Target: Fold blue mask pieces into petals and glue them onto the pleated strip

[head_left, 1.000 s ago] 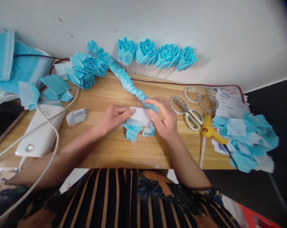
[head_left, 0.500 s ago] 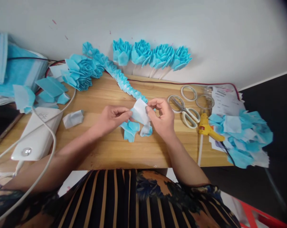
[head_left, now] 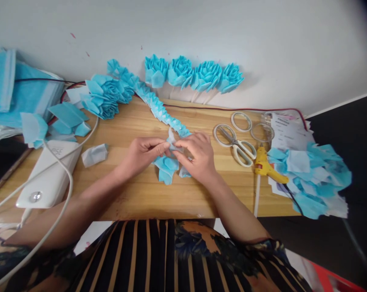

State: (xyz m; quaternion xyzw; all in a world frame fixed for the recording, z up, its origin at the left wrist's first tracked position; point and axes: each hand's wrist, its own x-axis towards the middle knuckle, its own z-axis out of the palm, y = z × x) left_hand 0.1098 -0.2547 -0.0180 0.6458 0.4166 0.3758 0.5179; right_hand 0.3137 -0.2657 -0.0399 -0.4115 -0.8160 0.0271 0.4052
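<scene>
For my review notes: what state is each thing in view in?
Left hand: pinching a blue-white piece
Right hand: pinching the same piece
Blue-white piece: folded
Four blue flowers: assembled, in a row
Scissors: lying flat, apparently closed
Glue gun: on its side, stick protruding
Power bank: display lit, cable plugged in

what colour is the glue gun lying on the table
The glue gun is mostly yellow, best seen in the head view.

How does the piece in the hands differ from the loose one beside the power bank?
The held piece is pinched between left hand and right hand; the loose piece lies on the table. The held piece looks gathered and narrow, the loose piece wider. Both look pale.
</scene>
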